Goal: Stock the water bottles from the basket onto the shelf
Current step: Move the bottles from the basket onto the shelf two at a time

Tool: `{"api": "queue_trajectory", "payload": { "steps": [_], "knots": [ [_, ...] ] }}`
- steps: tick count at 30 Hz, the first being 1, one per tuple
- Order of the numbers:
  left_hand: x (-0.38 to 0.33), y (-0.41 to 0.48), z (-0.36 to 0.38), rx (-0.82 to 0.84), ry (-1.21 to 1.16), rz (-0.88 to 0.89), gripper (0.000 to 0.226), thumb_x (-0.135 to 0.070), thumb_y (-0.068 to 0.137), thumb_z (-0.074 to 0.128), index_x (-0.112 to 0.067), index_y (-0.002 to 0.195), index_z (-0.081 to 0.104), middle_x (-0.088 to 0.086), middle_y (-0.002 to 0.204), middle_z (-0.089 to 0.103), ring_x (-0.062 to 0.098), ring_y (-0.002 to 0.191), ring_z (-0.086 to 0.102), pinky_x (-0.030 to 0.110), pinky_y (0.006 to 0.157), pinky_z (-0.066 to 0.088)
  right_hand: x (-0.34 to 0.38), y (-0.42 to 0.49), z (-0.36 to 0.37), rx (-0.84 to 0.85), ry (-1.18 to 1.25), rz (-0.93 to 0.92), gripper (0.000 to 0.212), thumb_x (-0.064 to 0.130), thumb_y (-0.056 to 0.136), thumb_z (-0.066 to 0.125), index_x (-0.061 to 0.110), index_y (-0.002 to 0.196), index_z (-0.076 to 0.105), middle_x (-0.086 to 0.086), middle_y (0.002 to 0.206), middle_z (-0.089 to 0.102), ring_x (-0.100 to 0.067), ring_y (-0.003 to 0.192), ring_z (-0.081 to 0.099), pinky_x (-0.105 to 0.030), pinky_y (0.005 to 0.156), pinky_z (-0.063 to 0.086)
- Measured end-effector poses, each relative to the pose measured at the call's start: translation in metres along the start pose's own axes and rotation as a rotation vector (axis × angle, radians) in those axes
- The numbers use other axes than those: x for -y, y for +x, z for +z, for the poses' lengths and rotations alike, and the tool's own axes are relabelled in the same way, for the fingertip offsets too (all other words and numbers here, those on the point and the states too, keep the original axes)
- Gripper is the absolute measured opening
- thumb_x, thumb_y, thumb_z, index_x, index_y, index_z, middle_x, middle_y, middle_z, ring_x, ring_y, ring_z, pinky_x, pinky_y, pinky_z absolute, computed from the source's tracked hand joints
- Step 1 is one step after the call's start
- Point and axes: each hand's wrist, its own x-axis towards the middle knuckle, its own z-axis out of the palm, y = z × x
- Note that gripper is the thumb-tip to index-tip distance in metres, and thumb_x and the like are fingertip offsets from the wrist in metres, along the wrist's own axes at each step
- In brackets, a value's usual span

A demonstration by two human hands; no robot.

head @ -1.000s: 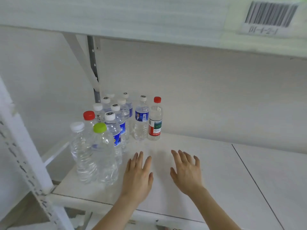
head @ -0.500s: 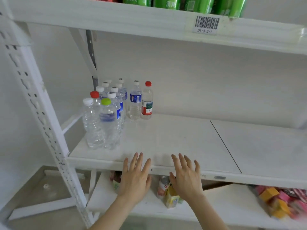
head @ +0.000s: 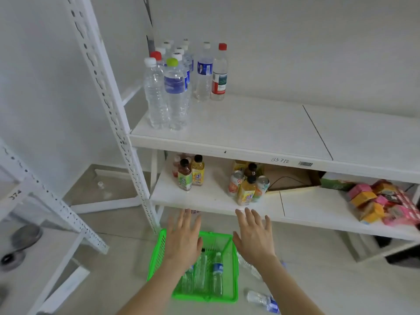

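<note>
A green basket (head: 229,298) sits on the floor below me, with several clear water bottles (head: 217,275) lying inside. My left hand (head: 184,239) hovers over the basket's far left part, fingers spread, holding nothing. My right hand (head: 254,237) hangs over its far right corner, also spread and empty. On the white shelf (head: 250,128), at the left end, stand several water bottles (head: 175,87) with white, red and green caps.
Two loose bottles lie on the floor right of the basket, one (head: 263,300) near its front corner. The lower shelf (head: 204,198) holds juice bottles, cans and coloured boxes (head: 375,203). A perforated white upright (head: 109,103) stands at the left, with another rack (head: 45,201) beyond.
The view has dropped from the shelf to the floor. Both hands have come down off the shelf and now hover over the green basket, still spread and empty.
</note>
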Motion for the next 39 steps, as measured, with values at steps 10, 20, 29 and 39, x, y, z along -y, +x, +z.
{"api": "queue_trajectory", "payload": {
  "steps": [10,20,29,39],
  "knots": [
    [0.055,-0.092,0.078,0.251,-0.037,-0.011,0.072,-0.035,0.047,0.089,-0.018,0.114,0.069,0.018,0.117,0.067,0.037,0.113,0.063,0.061,0.087,0.050,0.071,-0.091,0.072,0.288,0.038,0.063,0.072,0.041,0.046,0.088,0.015,0.111,0.070,-0.011,0.108,0.071,-0.031,0.100,0.069,-0.058,0.080,0.053],
    [0.093,-0.104,0.154,0.389,-0.054,-0.017,0.068,-0.032,0.055,0.085,-0.014,0.118,0.066,0.020,0.122,0.064,0.038,0.117,0.059,0.061,0.091,0.047,0.109,-0.106,0.155,0.495,0.083,0.081,0.074,0.042,0.048,0.088,0.014,0.114,0.069,-0.013,0.111,0.071,-0.033,0.099,0.069,-0.060,0.080,0.053],
    [0.089,-0.022,0.266,0.461,-0.106,-0.063,0.067,-0.035,0.065,0.079,-0.014,0.125,0.061,0.019,0.132,0.059,0.037,0.126,0.053,0.059,0.096,0.046,0.102,-0.032,0.274,0.553,0.147,0.109,0.069,0.044,0.080,0.067,0.017,0.140,0.047,-0.011,0.140,0.053,-0.031,0.130,0.049,-0.060,0.104,0.035],
    [0.112,0.030,0.469,0.543,-0.157,-0.079,0.063,-0.038,0.093,0.050,-0.020,0.149,0.026,0.016,0.158,0.023,0.034,0.147,0.017,0.054,0.117,0.020,0.102,0.021,0.490,0.659,0.218,0.190,0.067,0.046,0.092,0.048,0.020,0.150,0.025,-0.008,0.151,0.038,-0.027,0.140,0.032,-0.053,0.114,0.021]
  ]
}}
